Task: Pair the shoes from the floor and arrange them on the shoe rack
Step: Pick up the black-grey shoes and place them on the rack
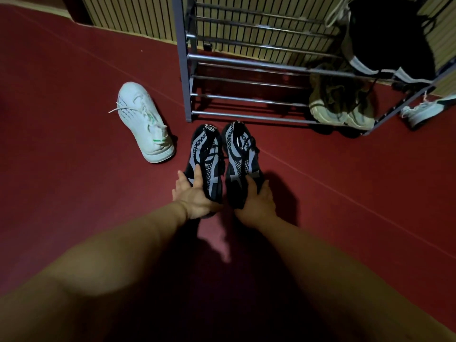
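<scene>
Both hands grip paired black-grey shoes before rack.

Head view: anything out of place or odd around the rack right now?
Yes. One white sneaker lies alone on the floor left of the shoe rack, its lace trailing loose; a similar pale shoe sits on the floor beyond the rack's right end. So that pair is split.

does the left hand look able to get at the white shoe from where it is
Probably yes. The left hand is on the left black shoe, and the white shoe lies just beyond to its left on bare floor, with nothing between. It would have to let go first.
</scene>
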